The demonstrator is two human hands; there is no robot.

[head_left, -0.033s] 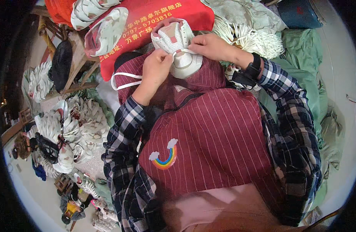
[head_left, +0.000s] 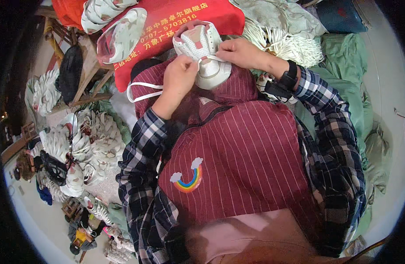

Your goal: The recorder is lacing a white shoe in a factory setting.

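Hardly anything has moved since the earlier frame: both hands and the shoe sit almost exactly where they were. Left hand (head_left: 179, 78) has thumb and fingertips pressed together on the white lace (head_left: 143, 92), which loops out to the left beyond the wrist. Right hand (head_left: 238, 52) pinches the lace at the other side of the shoe's throat. Between them the white-and-pink shoe (head_left: 209, 75) rests over the person's lap, on the maroon striped apron (head_left: 237, 154), sole down, toe pointing back toward the body and heel away; its long axis runs mostly fore and aft, the heel end leaning slightly left. Beyond lies a red cloth (head_left: 224, 20), with another shoe (head_left: 121, 37) on its left part. Farther right is a bundle of white laces (head_left: 295, 46).
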